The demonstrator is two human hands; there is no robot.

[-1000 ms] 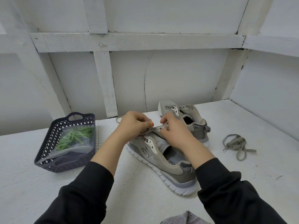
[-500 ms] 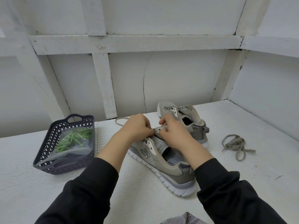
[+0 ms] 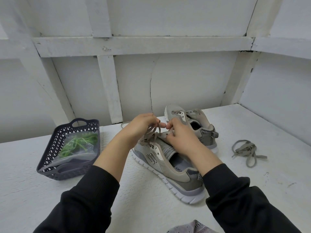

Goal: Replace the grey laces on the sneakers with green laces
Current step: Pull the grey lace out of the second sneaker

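Near sneaker [image 3: 170, 167]: lies on the white table [image 3: 148, 209] in front of the person, heel toward the camera, toe pointing away under the hands. Its grey lace [image 3: 150, 135] is partly threaded; loose strands rise from the front eyelets.

Left hand [image 3: 140, 127]: fingers curled, gripping those grey strands above the front of the shoe. A loop of the same lace shows on the table just behind this hand.

Right hand [image 3: 182, 141]: fingers curled, pinching the eyelet flap of the near sneaker at its upper edge. The fingertips of both hands almost meet.

Far sneaker [image 3: 195, 122]: stands just behind the near one, touching or nearly touching it. Its eyelets show no lace.

Removed grey lace [image 3: 245, 151]: lies in a loose tangle on the table to the right, well apart from both shoes.

Dark lattice basket [image 3: 53, 140]: stands to the left, apart from the shoes. Inside it lies a clear plastic bag [image 3: 84, 153] holding the green laces [image 3: 78, 142].

A piece of grey mesh fabric [image 3: 193, 227] shows at the bottom edge. Both forearms wear black sleeves [image 3: 87, 199].
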